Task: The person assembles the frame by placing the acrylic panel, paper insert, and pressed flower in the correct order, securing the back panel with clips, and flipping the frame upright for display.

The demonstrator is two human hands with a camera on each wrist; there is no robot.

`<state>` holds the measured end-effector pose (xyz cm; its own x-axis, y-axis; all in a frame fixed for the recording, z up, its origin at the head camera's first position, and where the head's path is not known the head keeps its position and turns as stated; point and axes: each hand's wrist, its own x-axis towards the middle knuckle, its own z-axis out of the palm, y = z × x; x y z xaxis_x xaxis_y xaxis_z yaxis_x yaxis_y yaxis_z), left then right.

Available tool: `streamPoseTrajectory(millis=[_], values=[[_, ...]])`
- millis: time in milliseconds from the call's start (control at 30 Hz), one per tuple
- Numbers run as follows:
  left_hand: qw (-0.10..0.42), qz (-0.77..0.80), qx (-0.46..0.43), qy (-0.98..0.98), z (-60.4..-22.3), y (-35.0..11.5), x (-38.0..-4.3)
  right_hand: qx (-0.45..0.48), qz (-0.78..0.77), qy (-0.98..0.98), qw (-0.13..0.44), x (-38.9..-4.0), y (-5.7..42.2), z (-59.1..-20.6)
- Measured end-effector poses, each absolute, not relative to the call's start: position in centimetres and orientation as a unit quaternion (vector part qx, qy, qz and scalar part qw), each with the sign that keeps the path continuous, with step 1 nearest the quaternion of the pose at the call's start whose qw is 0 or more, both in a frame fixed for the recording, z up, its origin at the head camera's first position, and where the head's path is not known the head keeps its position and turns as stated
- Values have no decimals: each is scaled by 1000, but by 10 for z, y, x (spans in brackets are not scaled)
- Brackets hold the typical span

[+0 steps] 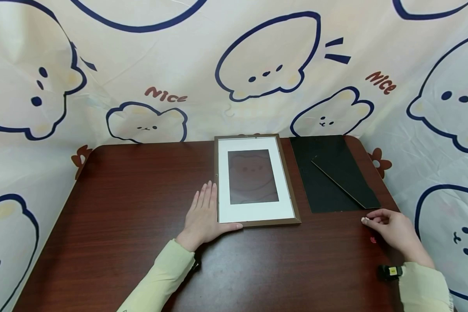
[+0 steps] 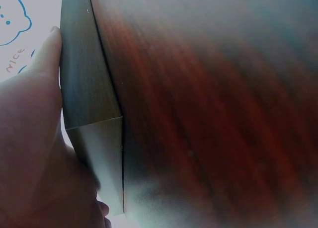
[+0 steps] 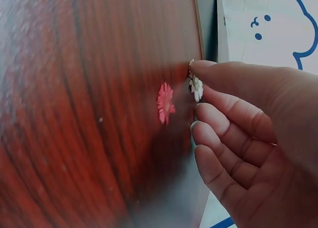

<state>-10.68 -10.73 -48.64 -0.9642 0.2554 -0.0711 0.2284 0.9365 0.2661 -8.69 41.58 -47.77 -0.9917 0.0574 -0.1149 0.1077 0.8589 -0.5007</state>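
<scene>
A picture frame (image 1: 256, 214) with a white mat around a dark window lies on the brown table. Against its lower left corner rests my left hand (image 1: 203, 212), fingers straight along the left side and thumb along the bottom edge; the left wrist view shows the frame's corner (image 2: 94, 121) beside that hand. Near the table's right edge, my right hand (image 1: 391, 229) pinches a small white flower (image 3: 197, 88) between thumb and forefinger. Just below it, a small pink flower (image 3: 165, 104) lies on the wood, seen also as a pink spot (image 1: 373, 239) in the head view.
A black backing board (image 1: 323, 173) with a raised strip (image 1: 337, 184) running diagonally lies right of the frame. Patterned cloth (image 1: 203, 65) hangs behind the table and at both sides. The brown tabletop (image 1: 132, 195) extends to the left and front.
</scene>
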Motion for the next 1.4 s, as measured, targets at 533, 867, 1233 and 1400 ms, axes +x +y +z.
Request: streamPoseTrajectory(millis=[533, 867, 1233, 1400], values=[[58, 125, 121, 983, -489, -107, -108, 25, -255, 964, 76, -87, 411, -472], [62, 123, 120, 983, -487, -106, -108, 19, -263, 961, 86, -86, 413, -471], [69, 121, 119, 983, -484, -107, -108, 13, -256, 960, 110, -85, 412, -468], [71, 123, 117, 983, -484, -107, -108, 7, -246, 962, 119, -87, 410, -466]])
